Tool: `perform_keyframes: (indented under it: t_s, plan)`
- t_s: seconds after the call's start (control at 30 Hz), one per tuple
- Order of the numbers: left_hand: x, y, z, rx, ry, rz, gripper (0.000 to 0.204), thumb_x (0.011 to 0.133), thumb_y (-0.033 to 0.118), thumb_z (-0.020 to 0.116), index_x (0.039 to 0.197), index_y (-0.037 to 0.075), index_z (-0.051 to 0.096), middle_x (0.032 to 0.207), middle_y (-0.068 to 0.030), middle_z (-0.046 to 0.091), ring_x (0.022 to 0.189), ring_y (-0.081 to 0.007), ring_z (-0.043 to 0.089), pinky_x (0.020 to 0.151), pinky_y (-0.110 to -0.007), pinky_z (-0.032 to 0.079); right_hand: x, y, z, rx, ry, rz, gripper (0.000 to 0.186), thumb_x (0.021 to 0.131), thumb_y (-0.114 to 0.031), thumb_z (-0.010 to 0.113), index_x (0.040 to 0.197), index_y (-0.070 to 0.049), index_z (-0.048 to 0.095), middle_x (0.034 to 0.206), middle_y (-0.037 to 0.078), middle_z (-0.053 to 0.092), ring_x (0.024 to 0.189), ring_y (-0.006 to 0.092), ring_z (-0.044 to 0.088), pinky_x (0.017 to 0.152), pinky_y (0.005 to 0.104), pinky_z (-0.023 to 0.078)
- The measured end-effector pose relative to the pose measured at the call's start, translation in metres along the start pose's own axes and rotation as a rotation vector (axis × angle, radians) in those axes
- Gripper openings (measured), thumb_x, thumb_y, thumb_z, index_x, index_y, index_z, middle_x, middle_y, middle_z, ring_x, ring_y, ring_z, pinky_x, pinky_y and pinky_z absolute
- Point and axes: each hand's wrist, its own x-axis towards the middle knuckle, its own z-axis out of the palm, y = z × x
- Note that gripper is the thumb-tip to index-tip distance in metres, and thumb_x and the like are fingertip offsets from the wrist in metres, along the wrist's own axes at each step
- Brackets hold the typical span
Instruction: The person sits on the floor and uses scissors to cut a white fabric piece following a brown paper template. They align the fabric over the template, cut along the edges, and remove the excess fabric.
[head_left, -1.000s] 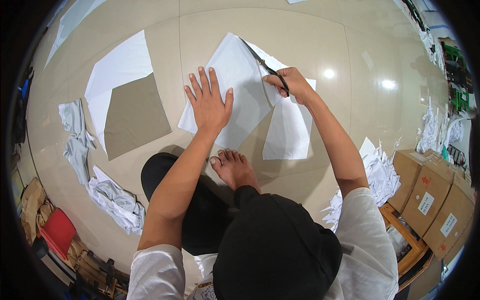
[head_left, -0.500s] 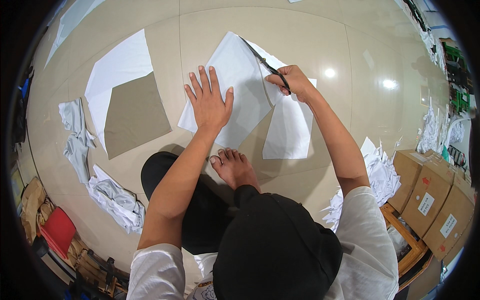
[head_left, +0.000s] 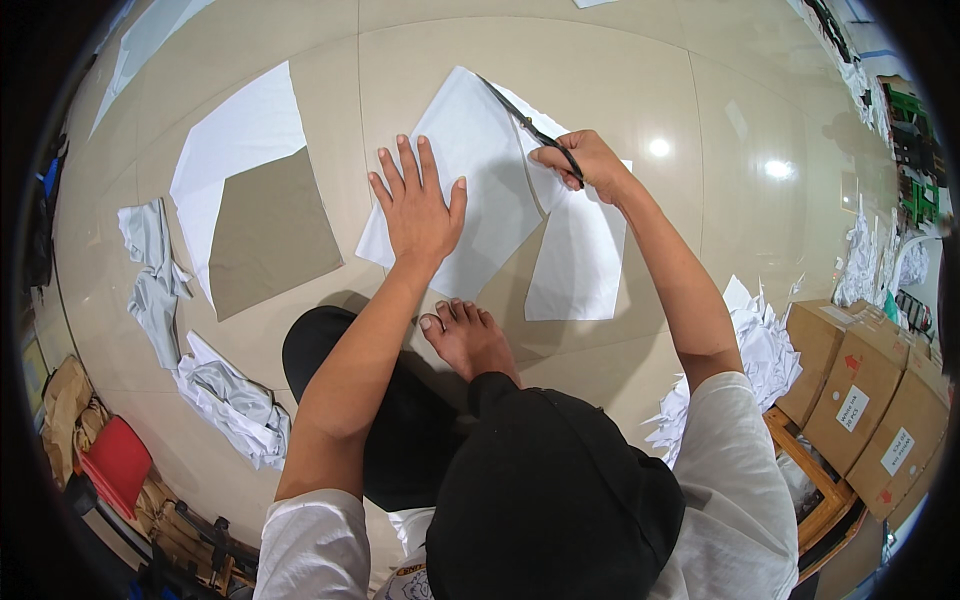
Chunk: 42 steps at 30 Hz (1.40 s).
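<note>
A white sheet, which looks like fabric [head_left: 492,185], lies flat on the tiled floor before me. My left hand [head_left: 420,212] presses on its left part, palm down with the fingers spread. In my right hand [head_left: 592,165] is a pair of black-handled scissors [head_left: 525,122]. Their blades point up and left along the sheet's upper right edge and look nearly closed. A cut runs down from the blades, and the white piece [head_left: 578,265] to its right hangs away below my right hand. My bare foot [head_left: 468,335] rests at the sheet's near edge.
Left of the sheet lies another white piece with a grey-brown panel [head_left: 275,235]. Crumpled grey and white cloth [head_left: 235,405] is farther left, near a red object [head_left: 116,465]. At right are a heap of white scraps [head_left: 755,340] and cardboard boxes [head_left: 850,385] by a wooden frame [head_left: 815,480].
</note>
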Motion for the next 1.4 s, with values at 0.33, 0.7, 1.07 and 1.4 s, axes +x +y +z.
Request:
perform_keyframes:
  t_s: [0.33,0.7,1.07,1.4]
  plan:
    - [0.0,0.0,-0.001,-0.001,0.0,0.008,0.086,0.116,0.054,0.045,0.179,0.0,0.023,0.186,-0.0295,0.017,0.172,-0.0548,0.008,0.136,-0.071,0.006,0.005,-0.008,0.001,0.012,-0.024,-0.001,0.04,0.082,-0.03,0.09,0.065,-0.01,0.06,0.056,-0.001,0.053,0.046,0.0088,0.044,0.049,0.029,0.031]
    - [0.0,0.0,-0.001,-0.011,-0.001,0.007,0.086,0.116,0.054,0.046,0.179,0.0,0.024,0.186,-0.0298,0.017,0.172,-0.055,0.009,0.136,-0.072,0.007,0.01,-0.007,-0.002,-0.015,-0.031,-0.018,0.036,0.081,-0.021,0.086,0.062,-0.009,0.057,0.055,0.0,0.052,0.046,0.0098,0.044,0.048,0.0299,0.032]
    - [0.0,-0.001,-0.001,-0.012,0.011,0.011,0.086,0.116,0.053,0.047,0.179,0.0,0.024,0.186,-0.0295,0.018,0.172,-0.0551,0.009,0.136,-0.072,0.007,0.01,-0.01,-0.004,-0.03,-0.036,-0.026,0.04,0.081,-0.027,0.087,0.061,-0.01,0.057,0.055,0.0,0.053,0.046,0.0095,0.045,0.05,0.0289,0.034]
    - [0.0,0.0,-0.002,-0.011,-0.005,0.006,0.087,0.116,0.054,0.047,0.18,0.0,0.022,0.186,-0.0294,0.017,0.172,-0.0547,0.008,0.137,-0.071,0.006,0.016,-0.014,-0.004,-0.041,-0.044,-0.029,0.04,0.081,-0.03,0.088,0.063,-0.009,0.059,0.055,0.0,0.052,0.047,0.0095,0.044,0.05,0.03,0.032]
